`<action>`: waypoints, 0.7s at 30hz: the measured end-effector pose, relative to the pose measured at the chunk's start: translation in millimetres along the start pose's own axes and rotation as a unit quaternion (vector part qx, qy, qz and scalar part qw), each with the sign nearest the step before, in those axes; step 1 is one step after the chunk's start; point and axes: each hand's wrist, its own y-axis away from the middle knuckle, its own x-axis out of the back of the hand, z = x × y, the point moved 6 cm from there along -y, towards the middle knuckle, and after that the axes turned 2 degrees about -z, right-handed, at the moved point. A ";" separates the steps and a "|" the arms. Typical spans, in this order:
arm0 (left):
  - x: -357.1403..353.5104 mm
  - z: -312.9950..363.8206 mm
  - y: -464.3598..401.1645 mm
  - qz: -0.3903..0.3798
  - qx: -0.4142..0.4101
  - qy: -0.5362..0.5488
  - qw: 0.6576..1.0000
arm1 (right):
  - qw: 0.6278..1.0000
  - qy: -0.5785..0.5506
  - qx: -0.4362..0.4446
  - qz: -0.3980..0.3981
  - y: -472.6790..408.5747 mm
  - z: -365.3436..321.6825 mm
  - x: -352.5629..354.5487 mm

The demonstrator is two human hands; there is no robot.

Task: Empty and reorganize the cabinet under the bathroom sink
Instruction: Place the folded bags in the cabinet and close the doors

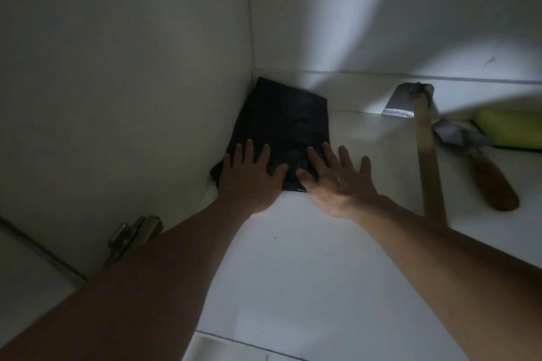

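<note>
White cabinet floor [293, 258], dim, lit from the right. Both hands, left [249, 176] and right [334, 182], press flat with fingers spread on a folded black bag [287, 126] in the back-left corner. Sponge [510, 129] is cut off at right.

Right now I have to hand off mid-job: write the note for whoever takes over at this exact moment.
Left hand: open, flat on the near left part of the folded black bag.
Right hand: open, fingers on the bag's near right corner, palm on the cabinet floor.
Bag lies in the back left corner, against the side wall.
To the right: a long wooden-handled scraper, a shorter wooden-handled trowel, a yellow sponge behind it.
Done: bag laid flat, tools set right.
Left: cannot tell; nothing else is in view.
</note>
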 end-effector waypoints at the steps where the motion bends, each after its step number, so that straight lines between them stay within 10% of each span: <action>1: -1.1 -0.2 -0.7 -0.002 -0.004 -0.004 1.000 | 1.000 0.004 0.001 0.000 0.5 -0.6 0.1; 10: 27.2 12.9 23.3 0.101 -0.006 -0.078 0.992 | 0.998 -0.061 -0.010 0.005 17.2 -0.2 12.0; 21: 87.7 26.5 101.6 -0.060 -0.018 -0.008 0.998 | 0.984 -0.170 0.034 -0.028 135.5 11.6 80.6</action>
